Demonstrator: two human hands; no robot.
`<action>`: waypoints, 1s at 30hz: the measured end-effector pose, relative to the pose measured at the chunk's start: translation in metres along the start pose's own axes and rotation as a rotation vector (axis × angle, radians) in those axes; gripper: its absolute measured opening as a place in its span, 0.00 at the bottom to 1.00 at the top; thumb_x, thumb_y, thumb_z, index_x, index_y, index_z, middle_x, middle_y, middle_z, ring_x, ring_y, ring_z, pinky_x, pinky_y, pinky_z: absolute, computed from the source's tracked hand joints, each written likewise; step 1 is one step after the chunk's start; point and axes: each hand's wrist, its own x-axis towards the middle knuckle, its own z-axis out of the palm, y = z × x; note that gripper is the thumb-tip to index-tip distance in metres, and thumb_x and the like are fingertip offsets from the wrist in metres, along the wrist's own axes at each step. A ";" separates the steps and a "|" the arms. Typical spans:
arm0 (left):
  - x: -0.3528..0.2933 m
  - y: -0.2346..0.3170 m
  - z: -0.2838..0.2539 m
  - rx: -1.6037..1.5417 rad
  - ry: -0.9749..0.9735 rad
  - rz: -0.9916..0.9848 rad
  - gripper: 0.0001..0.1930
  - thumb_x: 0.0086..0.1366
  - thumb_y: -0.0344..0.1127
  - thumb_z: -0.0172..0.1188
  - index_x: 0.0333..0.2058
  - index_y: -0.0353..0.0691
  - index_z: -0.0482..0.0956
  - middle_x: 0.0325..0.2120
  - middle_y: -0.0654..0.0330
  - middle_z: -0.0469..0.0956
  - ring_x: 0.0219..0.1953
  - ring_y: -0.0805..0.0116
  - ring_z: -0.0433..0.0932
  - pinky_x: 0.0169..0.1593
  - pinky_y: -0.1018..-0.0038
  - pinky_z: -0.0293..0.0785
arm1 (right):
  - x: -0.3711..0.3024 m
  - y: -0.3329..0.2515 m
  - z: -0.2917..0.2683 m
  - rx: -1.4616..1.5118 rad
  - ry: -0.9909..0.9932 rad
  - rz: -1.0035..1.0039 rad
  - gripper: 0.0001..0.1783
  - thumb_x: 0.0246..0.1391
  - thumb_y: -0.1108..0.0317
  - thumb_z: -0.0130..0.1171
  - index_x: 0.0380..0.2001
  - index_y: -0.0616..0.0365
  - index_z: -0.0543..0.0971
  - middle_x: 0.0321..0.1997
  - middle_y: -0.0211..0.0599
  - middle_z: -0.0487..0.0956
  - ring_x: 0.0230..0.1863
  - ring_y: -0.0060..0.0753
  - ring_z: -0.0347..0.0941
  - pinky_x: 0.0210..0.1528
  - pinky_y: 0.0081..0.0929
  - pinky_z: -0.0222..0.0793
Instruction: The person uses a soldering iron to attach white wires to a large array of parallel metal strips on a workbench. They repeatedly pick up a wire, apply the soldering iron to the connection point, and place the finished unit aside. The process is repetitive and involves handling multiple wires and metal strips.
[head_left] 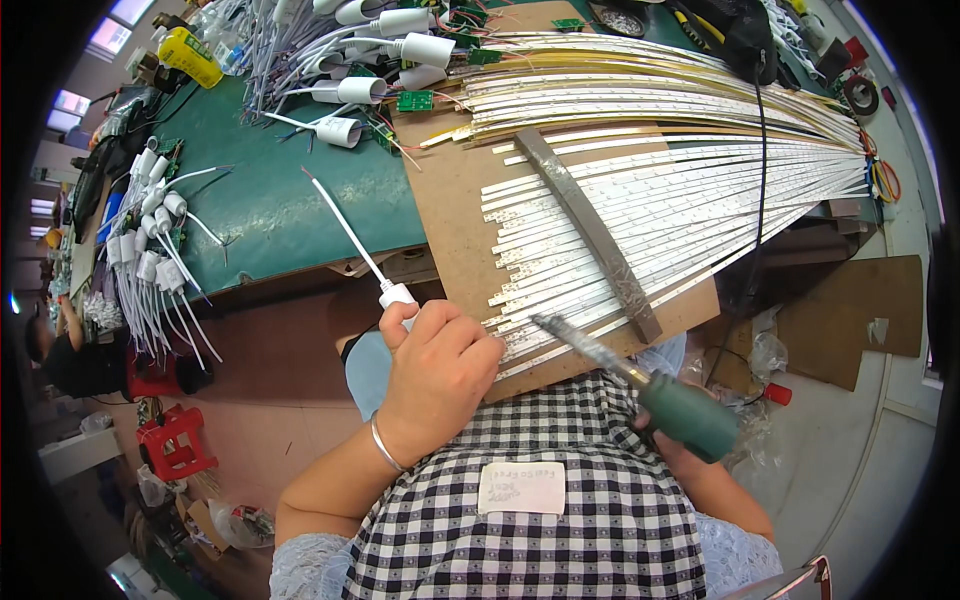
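My left hand (440,362) is closed around a white plastic end cap (397,295) at the near edge of a brown board (440,225). A white cable (345,228) runs from the cap up and to the left, its tip bare. The fingers also meet the ends of the LED strips (560,270), which lie fanned out on the board under a dark metal bar (590,235). In my right hand (662,440), mostly hidden behind the handle, is a soldering iron (690,415) with a green handle. Its slightly blurred tip points left, over the nearest strips.
White caps with cables and small green circuit boards (414,101) are heaped on the green table (290,215). Another cable bunch (150,260) hangs over its left edge. A yellow bottle (190,55) stands far left. A black cord (761,190) crosses the strips. Red stool (175,442) lower left.
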 end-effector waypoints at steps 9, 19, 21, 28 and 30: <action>-0.003 -0.001 0.005 -0.020 0.011 -0.012 0.05 0.47 0.30 0.64 0.25 0.48 0.78 0.25 0.71 0.72 0.39 0.69 0.71 0.52 0.56 0.52 | 0.007 -0.011 -0.005 0.061 -0.091 0.149 0.28 0.55 0.64 0.62 0.55 0.68 0.68 0.41 0.38 0.80 0.42 0.27 0.78 0.46 0.27 0.75; 0.000 0.000 0.002 0.024 -0.001 -0.006 0.05 0.49 0.31 0.64 0.25 0.49 0.78 0.25 0.71 0.73 0.39 0.69 0.71 0.51 0.56 0.52 | 0.073 -0.029 0.047 0.522 -0.158 -0.013 0.31 0.61 0.62 0.55 0.63 0.62 0.61 0.56 0.43 0.74 0.55 0.35 0.73 0.56 0.33 0.69; -0.001 0.001 0.002 0.027 -0.007 -0.017 0.05 0.48 0.31 0.64 0.25 0.49 0.77 0.26 0.71 0.73 0.39 0.69 0.71 0.51 0.56 0.52 | 0.077 -0.024 0.050 0.514 -0.212 -0.007 0.30 0.61 0.63 0.54 0.63 0.62 0.61 0.58 0.44 0.72 0.58 0.35 0.71 0.58 0.33 0.67; 0.000 0.001 0.001 0.032 -0.022 -0.016 0.06 0.48 0.31 0.64 0.25 0.49 0.77 0.26 0.71 0.73 0.40 0.68 0.72 0.52 0.56 0.52 | 0.089 -0.027 0.073 0.551 -0.125 0.018 0.37 0.56 0.57 0.60 0.63 0.64 0.60 0.58 0.50 0.70 0.60 0.49 0.68 0.66 0.49 0.60; 0.000 0.002 0.001 0.034 -0.026 -0.015 0.06 0.48 0.31 0.64 0.25 0.49 0.77 0.26 0.71 0.73 0.40 0.68 0.72 0.52 0.56 0.52 | 0.086 -0.020 0.073 0.513 -0.137 0.059 0.38 0.56 0.58 0.60 0.64 0.63 0.58 0.60 0.50 0.69 0.62 0.49 0.66 0.67 0.51 0.59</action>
